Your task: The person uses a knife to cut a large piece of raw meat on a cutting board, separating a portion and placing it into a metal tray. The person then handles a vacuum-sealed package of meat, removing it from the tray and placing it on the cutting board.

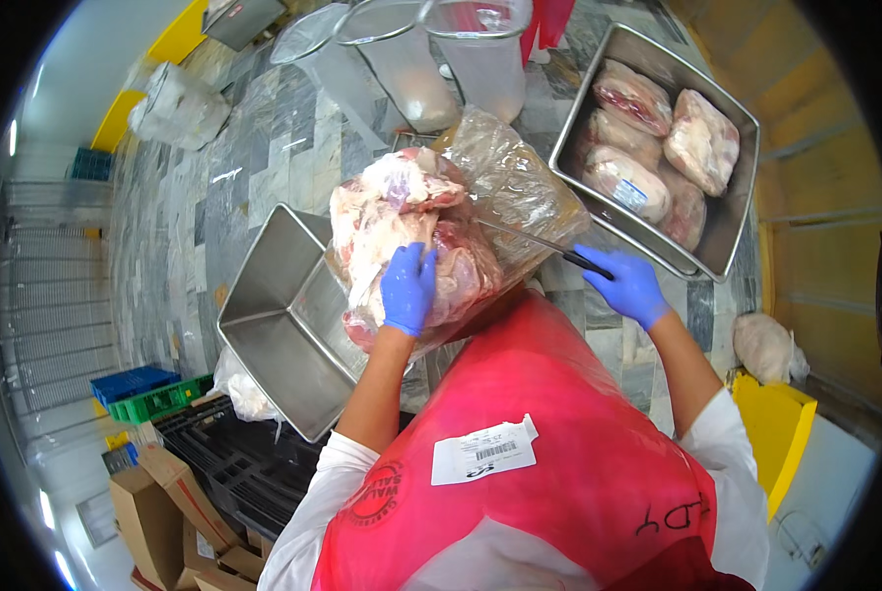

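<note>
Large pieces of raw meat [382, 231] with white fat lie heaped in front of me, on clear plastic wrap [520, 187]. My left hand [408, 291], in a blue glove, rests on top of the meat with its fingers stretched out. In my blue-gloved right hand [626, 283] is a knife [535, 237], gripped by its black handle. Its long thin blade points left toward the meat, and the tip reaches the meat's right edge. Whether the tip touches it, I cannot tell. What supports the meat is mostly hidden under the plastic.
Left of the meat stands a deep metal tub [264, 295]. Another metal tub [737, 217] at the right holds several wrapped meat pieces [702, 143]. Bag-lined hoop stands [402, 64] are at the back. Black crates [224, 453] and cardboard boxes [155, 512] sit lower left.
</note>
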Motion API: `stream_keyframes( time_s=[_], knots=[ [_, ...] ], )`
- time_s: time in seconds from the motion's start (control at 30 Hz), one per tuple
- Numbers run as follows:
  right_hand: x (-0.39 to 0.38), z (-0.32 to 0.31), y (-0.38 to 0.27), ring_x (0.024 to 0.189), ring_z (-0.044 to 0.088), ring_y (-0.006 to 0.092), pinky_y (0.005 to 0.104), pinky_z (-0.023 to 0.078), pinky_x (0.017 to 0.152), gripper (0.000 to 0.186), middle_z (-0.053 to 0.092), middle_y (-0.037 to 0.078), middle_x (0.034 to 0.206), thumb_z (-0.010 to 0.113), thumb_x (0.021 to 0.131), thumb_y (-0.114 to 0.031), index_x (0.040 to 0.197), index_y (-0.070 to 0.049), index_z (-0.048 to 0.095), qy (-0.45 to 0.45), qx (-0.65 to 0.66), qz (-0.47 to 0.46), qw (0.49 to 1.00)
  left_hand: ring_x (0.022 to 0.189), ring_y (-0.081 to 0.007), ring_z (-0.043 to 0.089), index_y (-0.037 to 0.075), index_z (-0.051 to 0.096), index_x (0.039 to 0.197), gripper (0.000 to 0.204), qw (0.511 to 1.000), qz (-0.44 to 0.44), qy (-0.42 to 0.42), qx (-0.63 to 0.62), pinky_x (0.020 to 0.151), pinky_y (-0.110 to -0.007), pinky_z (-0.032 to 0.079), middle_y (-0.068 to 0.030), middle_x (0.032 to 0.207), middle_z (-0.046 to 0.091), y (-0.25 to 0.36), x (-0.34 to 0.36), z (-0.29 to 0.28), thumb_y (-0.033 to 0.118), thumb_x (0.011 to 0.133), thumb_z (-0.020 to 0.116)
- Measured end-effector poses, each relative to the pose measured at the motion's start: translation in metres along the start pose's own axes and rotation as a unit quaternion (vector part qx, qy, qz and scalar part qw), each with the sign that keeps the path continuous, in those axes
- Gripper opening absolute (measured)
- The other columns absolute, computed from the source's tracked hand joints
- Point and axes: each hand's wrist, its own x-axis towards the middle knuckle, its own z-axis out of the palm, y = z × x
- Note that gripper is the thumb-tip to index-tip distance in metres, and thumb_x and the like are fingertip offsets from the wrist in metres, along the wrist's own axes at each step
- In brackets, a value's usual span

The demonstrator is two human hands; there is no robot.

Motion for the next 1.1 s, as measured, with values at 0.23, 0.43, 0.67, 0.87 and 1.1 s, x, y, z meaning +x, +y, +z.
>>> stream_keyframes(
  time_s=[0.23, 0.43, 0.67, 0.87, 1.1],
  knots=[
    [-0.005, -0.003, -0.064, 0.074, 0.067, 0.0325, 0.0424, 0.055, 0.069, 0.045, 0.066, 0.014, 0.081, 0.070, 0.096, -0.026, 0.140, -0.031, 0.065, 0.055, 0.130, 0.011, 0.990, 0.108, -0.0423, 0.060, 0.011, 0.076, 0.113, 0.029, 0.974, 0.176, 0.120, 0.082, 0.092, -0.051, 0.049, -0.0207, 0.121, 0.065, -0.016, 0.029, -0.036, 0.029, 0.090, 0.075],
    [0.046, -0.011, -0.109, 0.077, 0.068, 0.0342, 0.0460, 0.055, 0.069, 0.039, 0.069, 0.013, 0.085, 0.066, 0.097, -0.030, 0.137, -0.029, 0.067, 0.023, 0.007, -0.027, 0.999, 0.124, -0.0458, 0.056, 0.015, 0.070, 0.130, 0.053, 0.984, 0.108, 0.095, 0.106, 0.107, -0.053, 0.044, -0.0265, 0.139, 0.058, -0.041, 0.060, -0.026, 0.040, 0.084, 0.079],
    [0.090, -0.027, -0.125, 0.076, 0.068, 0.0363, 0.0474, 0.055, 0.067, 0.034, 0.071, 0.015, 0.086, 0.068, 0.095, -0.026, 0.129, -0.025, 0.071, 0.003, -0.068, -0.113, 0.991, 0.104, -0.0394, 0.062, 0.005, 0.071, 0.108, 0.041, 0.969, 0.074, 0.215, 0.097, 0.094, -0.050, 0.047, -0.0206, 0.116, 0.066, -0.057, 0.013, -0.011, 0.038, 0.084, 0.079],
    [0.150, -0.070, -0.172, 0.080, 0.070, 0.0402, 0.0518, 0.055, 0.070, 0.030, 0.073, 0.018, 0.088, 0.066, 0.095, -0.028, 0.123, -0.022, 0.073, -0.107, -0.169, -0.152, 0.968, 0.093, -0.0366, 0.060, 0.005, 0.066, 0.092, 0.036, 0.983, 0.015, 0.169, 0.075, 0.085, -0.050, 0.045, -0.0148, 0.097, 0.064, -0.067, 0.010, -0.020, 0.038, 0.086, 0.077],
    [0.162, -0.064, -0.221, 0.076, 0.070, 0.0408, 0.0531, 0.055, 0.067, 0.030, 0.071, 0.019, 0.084, 0.057, 0.096, -0.024, 0.122, -0.017, 0.071, -0.190, -0.236, -0.151, 0.941, 0.118, -0.0459, 0.059, 0.003, 0.050, 0.141, 0.086, 0.968, -0.131, 0.214, 0.004, 0.101, -0.051, 0.046, -0.0291, 0.129, 0.059, -0.116, 0.070, -0.029, 0.059, 0.082, 0.077]
  ],
)
